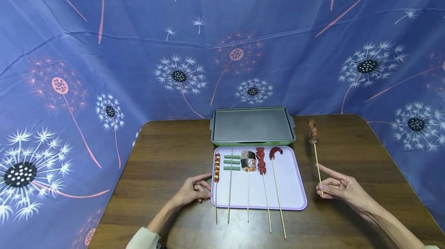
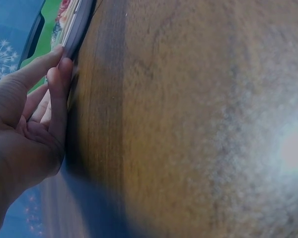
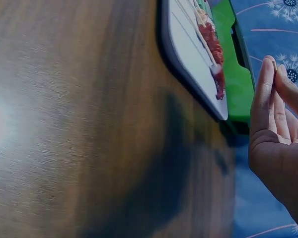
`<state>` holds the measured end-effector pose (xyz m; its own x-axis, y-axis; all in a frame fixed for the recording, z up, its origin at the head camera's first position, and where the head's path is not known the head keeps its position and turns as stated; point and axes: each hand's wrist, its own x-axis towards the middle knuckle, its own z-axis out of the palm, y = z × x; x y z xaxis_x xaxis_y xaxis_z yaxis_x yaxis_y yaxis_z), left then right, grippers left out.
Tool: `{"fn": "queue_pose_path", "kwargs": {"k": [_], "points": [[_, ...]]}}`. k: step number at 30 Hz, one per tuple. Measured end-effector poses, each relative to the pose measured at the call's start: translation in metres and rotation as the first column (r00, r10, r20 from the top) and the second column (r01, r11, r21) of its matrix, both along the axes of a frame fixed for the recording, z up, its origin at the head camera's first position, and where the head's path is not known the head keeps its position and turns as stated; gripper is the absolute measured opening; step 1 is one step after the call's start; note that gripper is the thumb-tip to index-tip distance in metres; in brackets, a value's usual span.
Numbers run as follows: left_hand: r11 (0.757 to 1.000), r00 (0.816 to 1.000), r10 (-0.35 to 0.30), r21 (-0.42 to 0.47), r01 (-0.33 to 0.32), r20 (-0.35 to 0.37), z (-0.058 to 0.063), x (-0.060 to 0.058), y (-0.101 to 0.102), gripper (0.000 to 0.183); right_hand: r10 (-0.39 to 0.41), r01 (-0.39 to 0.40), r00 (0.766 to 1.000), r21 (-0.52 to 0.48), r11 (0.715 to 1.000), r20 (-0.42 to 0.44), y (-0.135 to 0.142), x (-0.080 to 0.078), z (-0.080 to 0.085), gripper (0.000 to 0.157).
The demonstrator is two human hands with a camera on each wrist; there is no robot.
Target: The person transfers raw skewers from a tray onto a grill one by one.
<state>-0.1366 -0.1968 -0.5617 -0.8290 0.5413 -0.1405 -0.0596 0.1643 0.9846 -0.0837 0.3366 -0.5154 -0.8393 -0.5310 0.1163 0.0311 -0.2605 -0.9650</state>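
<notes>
My right hand [image 1: 344, 193] holds a skewer of browned meat chunks [image 1: 313, 131] upright beyond the tray's right side, pinching the lower stick between thumb and fingers. In the right wrist view, thumb and fingertips [image 3: 268, 67] meet on the stick's end. My left hand [image 1: 191, 191] grips the left rim of a pale lilac tray [image 1: 299, 187], thumb and index at its edge. Across the tray lie a red-and-yellow skewer [image 1: 217, 168], a green-piece skewer [image 1: 231, 162], a dark-wrapped roll skewer [image 1: 248, 161], a red meat skewer [image 1: 260, 160] and a curled red skewer [image 1: 276, 152].
A grey rectangular griddle pan [image 1: 253, 125] with a green base stands directly behind the tray. Several skewer sticks jut past the tray's front rim. The wooden table [image 1: 167, 144] meets a blue dandelion-print cloth [image 1: 295, 67] at the back and sides.
</notes>
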Motion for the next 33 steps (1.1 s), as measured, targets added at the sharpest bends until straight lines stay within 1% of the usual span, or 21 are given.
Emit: {"fn": "queue_pose_path", "kwargs": {"k": [3, 5, 9, 14, 21, 25, 28, 33], "points": [[1.0, 1.0, 0.003, -0.002, -0.003, -0.007, 0.001, 0.0, 0.0, 0.071, -0.004, 0.004, 0.999, 0.009, 1.0, -0.032, -0.004, -0.008, 0.004, 0.073], [1.0, 1.0, 0.004, -0.008, -0.004, -0.01, 0.002, 0.0, 0.0, 0.07, -0.008, 0.009, 0.999, 0.018, 1.0, -0.037, -0.007, -0.012, 0.006, 0.073], [1.0, 1.0, 0.004, -0.024, -0.004, -0.009, 0.004, 0.001, 0.0, 0.07, -0.017, 0.018, 0.999, 0.033, 0.999, -0.03, -0.014, -0.018, 0.006, 0.073], [1.0, 1.0, 0.006, -0.027, -0.007, -0.004, 0.003, 0.001, 0.0, 0.07, -0.029, 0.031, 0.999, 0.067, 0.997, -0.021, -0.022, -0.022, 0.009, 0.068], [1.0, 1.0, 0.004, -0.009, -0.004, -0.005, 0.001, 0.001, 0.0, 0.07, -0.01, 0.011, 1.0, 0.048, 0.999, -0.026, -0.031, -0.031, 0.01, 0.062], [1.0, 1.0, 0.001, -0.009, -0.001, -0.007, 0.0, 0.002, -0.001, 0.07, -0.015, 0.015, 1.0, 0.058, 0.998, -0.009, -0.035, -0.037, 0.009, 0.06], [1.0, 1.0, 0.003, -0.018, -0.003, -0.009, -0.001, 0.002, -0.001, 0.07, -0.017, 0.017, 1.0, 0.044, 0.999, 0.007, -0.037, -0.044, 0.007, 0.058], [1.0, 1.0, 0.003, -0.024, -0.003, -0.002, 0.001, 0.001, 0.0, 0.07, -0.026, 0.024, 0.999, 0.04, 0.999, 0.047, -0.041, -0.056, 0.01, 0.056]]}}
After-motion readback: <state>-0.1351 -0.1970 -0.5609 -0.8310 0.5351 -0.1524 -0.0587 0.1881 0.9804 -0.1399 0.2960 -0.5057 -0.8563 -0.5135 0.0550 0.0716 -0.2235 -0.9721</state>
